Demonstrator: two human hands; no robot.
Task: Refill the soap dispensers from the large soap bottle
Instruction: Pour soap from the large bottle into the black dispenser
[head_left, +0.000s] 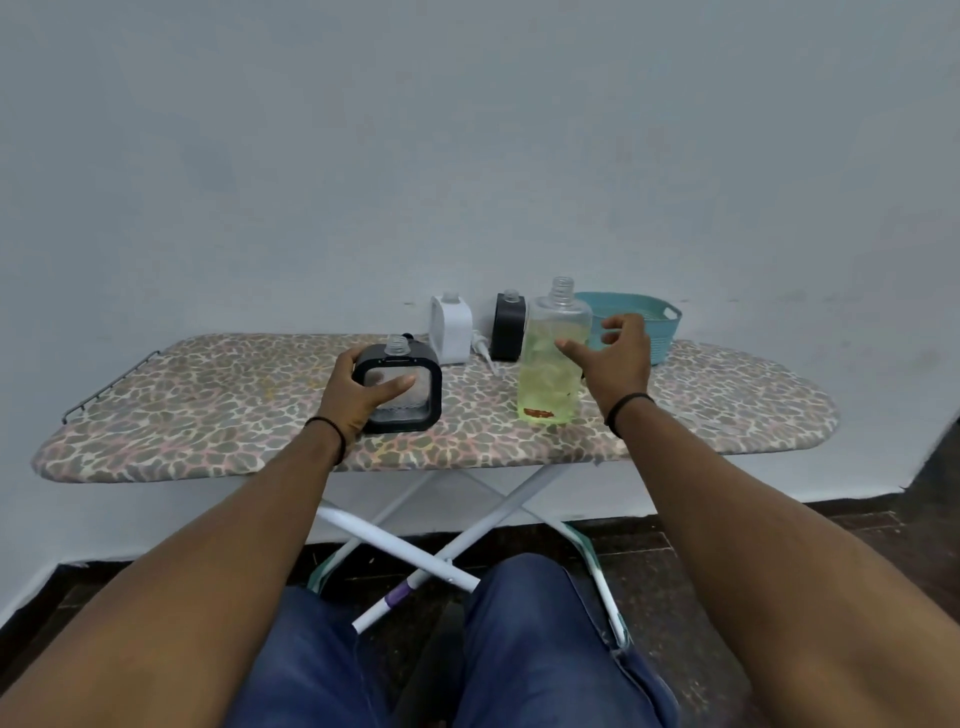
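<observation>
A tall clear soap bottle (551, 358) holding yellow-green liquid stands uncapped on the ironing board (208, 400). My right hand (618, 358) hovers just right of it, fingers spread, thumb near its side, holding nothing. My left hand (358, 392) grips a black-framed square dispenser (410, 389) with a clear body and an open neck. Behind stand a white dispenser (451, 328) and a second black dispenser (508, 326), both with open necks. A white pump head (482, 349) lies between them.
A teal plastic basket (652, 319) sits at the back right against the wall. The board's crossed white legs (415, 551) stand in front of my knees. A metal rest (109, 384) edges the board's left end.
</observation>
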